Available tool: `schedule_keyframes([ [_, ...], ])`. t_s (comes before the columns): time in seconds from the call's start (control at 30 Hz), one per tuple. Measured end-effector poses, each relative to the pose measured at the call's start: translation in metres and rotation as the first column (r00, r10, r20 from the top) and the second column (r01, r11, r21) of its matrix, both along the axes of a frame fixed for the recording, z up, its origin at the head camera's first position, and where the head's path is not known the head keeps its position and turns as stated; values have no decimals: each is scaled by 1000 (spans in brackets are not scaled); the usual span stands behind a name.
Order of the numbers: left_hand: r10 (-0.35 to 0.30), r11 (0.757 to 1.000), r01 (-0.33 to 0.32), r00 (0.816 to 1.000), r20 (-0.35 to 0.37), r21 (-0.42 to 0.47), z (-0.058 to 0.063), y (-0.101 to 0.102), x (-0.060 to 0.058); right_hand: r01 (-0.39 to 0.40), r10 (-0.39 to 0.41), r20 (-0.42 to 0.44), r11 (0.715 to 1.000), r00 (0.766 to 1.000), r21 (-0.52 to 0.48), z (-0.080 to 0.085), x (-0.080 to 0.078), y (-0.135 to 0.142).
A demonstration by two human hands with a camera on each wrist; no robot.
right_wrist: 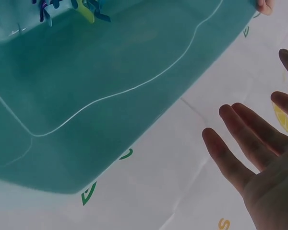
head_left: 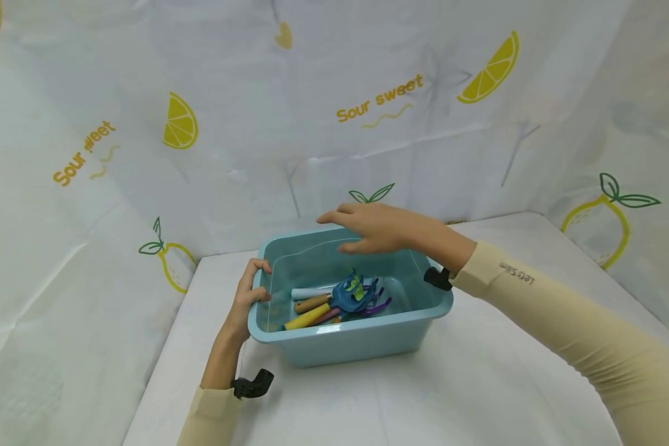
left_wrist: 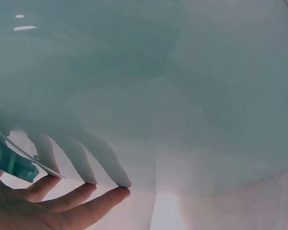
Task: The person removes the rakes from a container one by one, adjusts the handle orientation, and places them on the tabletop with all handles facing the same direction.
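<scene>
A light blue plastic basin sits on the white-covered table. My left hand grips its left rim, with thumb and a finger over the edge. In the left wrist view, other fingers of that hand touch the basin's outer wall. My right hand hovers over the far rim, fingers spread and holding nothing. Inside the basin lie several small hand tools with forked blue heads and purple prongs. Their handles point left: a yellow handle, a wooden handle and a pale handle among them.
A white cloth printed with lemons and lettering hangs behind the table and along its sides. The white tabletop extends in front of the basin and to its right. Each wrist wears a black camera mount.
</scene>
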State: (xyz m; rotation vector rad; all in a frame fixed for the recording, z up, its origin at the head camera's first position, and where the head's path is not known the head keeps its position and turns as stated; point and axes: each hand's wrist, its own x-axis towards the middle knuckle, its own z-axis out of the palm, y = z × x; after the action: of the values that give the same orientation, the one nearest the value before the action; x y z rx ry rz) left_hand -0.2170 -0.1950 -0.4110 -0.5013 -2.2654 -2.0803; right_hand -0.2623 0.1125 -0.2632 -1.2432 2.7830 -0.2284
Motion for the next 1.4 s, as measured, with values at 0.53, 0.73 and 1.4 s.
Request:
schedule_keyframes([
  [0.53, -3, 1000, 3, 1000, -1, 16, -1, 1, 1, -78, 78, 7, 997, 997, 11, -12, -3, -21],
  [0.73, -12, 999, 12, 1000, 3, 46, -2, 2, 1, -90, 89, 54, 996, 995, 10, -18, -1, -31],
  [1.4, 4, 999, -4, 1000, -3, 39, -2, 4, 1, -172, 184, 186, 982, 965, -79, -30, -8, -53],
])
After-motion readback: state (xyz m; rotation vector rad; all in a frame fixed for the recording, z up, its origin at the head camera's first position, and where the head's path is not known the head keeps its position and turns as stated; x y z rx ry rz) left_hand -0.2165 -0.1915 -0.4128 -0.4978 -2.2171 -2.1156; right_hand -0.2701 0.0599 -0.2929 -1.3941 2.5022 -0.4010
